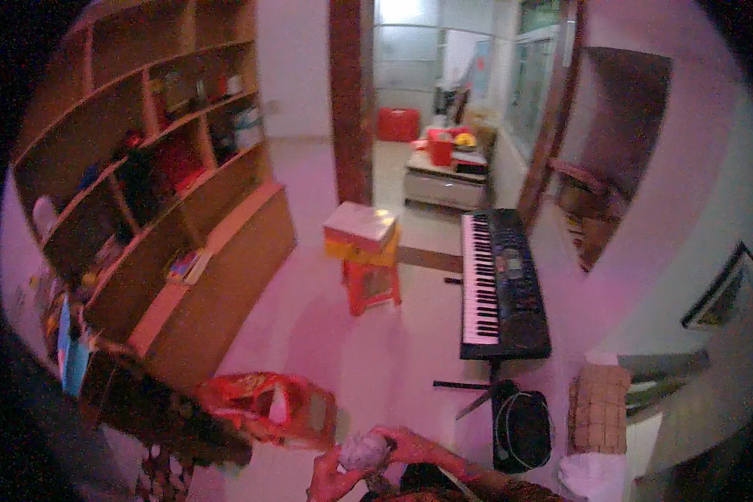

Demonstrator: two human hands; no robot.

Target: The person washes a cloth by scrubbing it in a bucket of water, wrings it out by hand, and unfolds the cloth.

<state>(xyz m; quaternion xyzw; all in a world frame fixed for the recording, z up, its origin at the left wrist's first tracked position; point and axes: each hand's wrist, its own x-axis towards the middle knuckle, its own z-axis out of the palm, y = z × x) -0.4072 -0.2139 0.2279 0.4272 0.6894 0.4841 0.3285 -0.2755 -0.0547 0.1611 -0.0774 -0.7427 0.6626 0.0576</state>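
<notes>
Low in the head view, a pale, rounded, crumpled-looking object is held between my two hands; its exact kind cannot be told. My left hand grips it from the left and below. My right hand closes on its right side, with the forearm reaching in from the lower right. Just beyond and left of the hands, a red bag with its top open stands on the floor.
Wooden shelves line the left. A red stool carries stacked boxes ahead. An electronic keyboard on a stand is to the right, with a black padded seat nearer. A dark wooden piece of furniture is at lower left.
</notes>
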